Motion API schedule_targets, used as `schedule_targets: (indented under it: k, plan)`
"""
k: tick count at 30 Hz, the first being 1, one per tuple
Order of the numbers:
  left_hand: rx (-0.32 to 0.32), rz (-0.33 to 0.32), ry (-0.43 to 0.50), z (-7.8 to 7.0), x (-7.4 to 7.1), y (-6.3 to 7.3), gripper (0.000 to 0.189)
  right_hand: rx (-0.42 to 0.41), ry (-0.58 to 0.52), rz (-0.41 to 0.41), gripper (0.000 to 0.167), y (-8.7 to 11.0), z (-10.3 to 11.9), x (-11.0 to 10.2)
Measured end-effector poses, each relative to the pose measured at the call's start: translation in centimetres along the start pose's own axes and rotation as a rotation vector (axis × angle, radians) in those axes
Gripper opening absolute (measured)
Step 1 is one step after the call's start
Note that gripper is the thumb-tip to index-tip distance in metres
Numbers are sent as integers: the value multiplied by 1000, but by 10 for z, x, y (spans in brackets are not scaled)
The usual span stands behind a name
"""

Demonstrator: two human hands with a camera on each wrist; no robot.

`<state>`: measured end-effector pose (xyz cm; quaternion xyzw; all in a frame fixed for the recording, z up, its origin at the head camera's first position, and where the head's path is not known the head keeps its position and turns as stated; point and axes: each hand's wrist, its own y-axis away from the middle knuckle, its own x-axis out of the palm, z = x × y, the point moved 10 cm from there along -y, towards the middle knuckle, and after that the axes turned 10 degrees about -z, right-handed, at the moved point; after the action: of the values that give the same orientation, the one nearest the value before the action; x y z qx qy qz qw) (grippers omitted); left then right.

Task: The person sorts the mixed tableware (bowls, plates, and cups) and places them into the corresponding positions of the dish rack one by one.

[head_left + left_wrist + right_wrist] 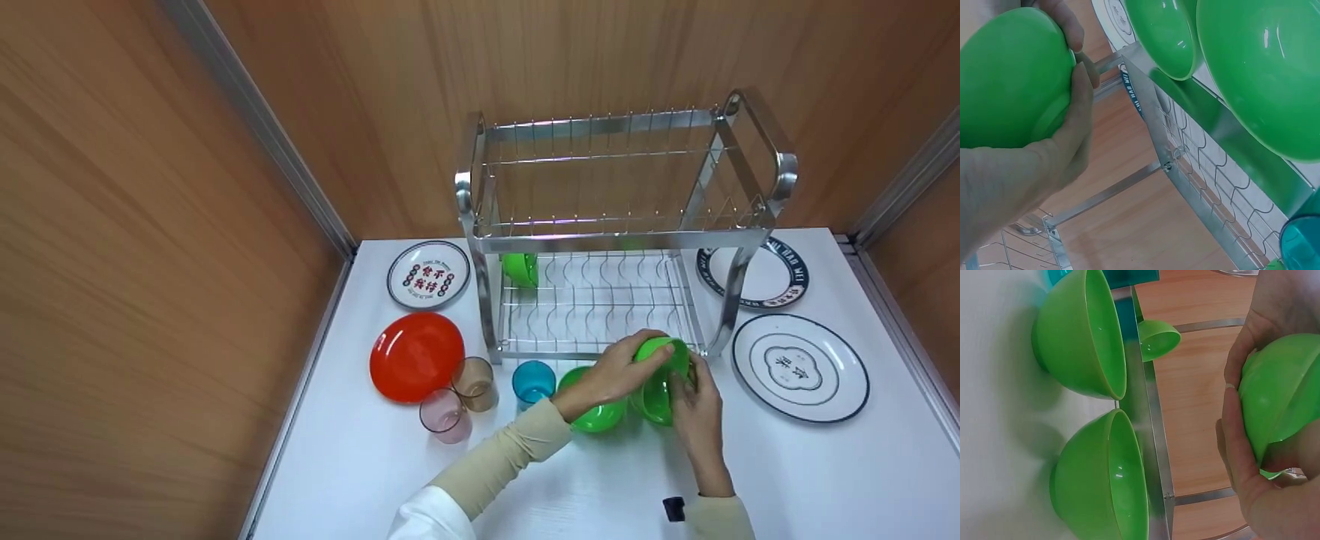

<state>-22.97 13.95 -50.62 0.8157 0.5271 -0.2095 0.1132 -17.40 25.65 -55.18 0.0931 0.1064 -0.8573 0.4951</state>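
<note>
1. Main item: glossy green round bowl, plastic-looking (1010, 79), lifted and tilted; head view puts it right of centre, low, near the front right corner of the two-tier silver metal dish rack (622, 241).
2. Left hand (628, 365): grasping the bowl, thumb on the near side, fingers round its outside.
3. Right hand (699, 409): grasping the same bowl, pinching its wall at the right. Both grips loaded.
4. Close by: two more green bowls (1078, 337) (1100, 478) upright on the white surface (570, 487); translucent blue cup (534, 379) just left of them in the head view.
5. Rack, lower tier, left end: small-looking green bowl (519, 270) tipped on its side against the wires.
6. Step in hand, my read: steadying or turning the bowl two-handed. Smooth wall probably slips, so keep one firm pinch before easing the other hand.
7. Turn it with the wrists, slowly; keep fingers off each other at the rim.
8. Stay high enough to miss the standing bowls and the rack's front bar; left forearm passes near the blue cup, so watch that sleeve.
</note>
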Motion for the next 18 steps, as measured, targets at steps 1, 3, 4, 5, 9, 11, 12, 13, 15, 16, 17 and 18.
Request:
schedule_targets:
  k: [1, 3, 4, 5, 9, 11, 12, 13, 15, 16, 17, 18]
  plan:
    - [6, -5, 1, -1, 0, 0, 56, 0, 1, -1, 45, 0, 0, 0]
    - [25, -12, -4, -3, 0, 0, 55, -4, 1, -3, 46, 0, 1, -1]
    - [37, -16, -11, -4, -1, -1, 55, -4, 5, -1, 46, 0, 1, -1]
    - [52, -23, -21, -5, -3, -1, 54, -1, 7, 3, 47, 0, 1, -1]
    - [89, -52, -45, -10, -10, -3, 53, 9, -1, 12, 46, -1, 0, -4]
    - [96, -68, -47, -11, -15, -5, 53, 15, -22, 14, 44, -1, -1, -5]
    - [94, -75, -43, -11, -18, -6, 53, 15, -34, 14, 43, 0, -2, -6]
    - [93, -82, -42, -12, -20, -7, 53, 16, -44, 16, 42, 0, -2, -6]
    - [91, -97, -43, -11, -25, -9, 54, 19, -47, 17, 40, 0, -4, -7]
    - [95, -104, -43, -12, -27, -11, 54, 17, -38, 13, 39, 0, -5, -8]
    - [96, -111, -43, -12, -29, -12, 53, 16, -31, 10, 39, 0, -6, -9]
    - [95, -116, -44, -12, -31, -13, 54, 14, -20, 6, 38, 0, -6, -10]
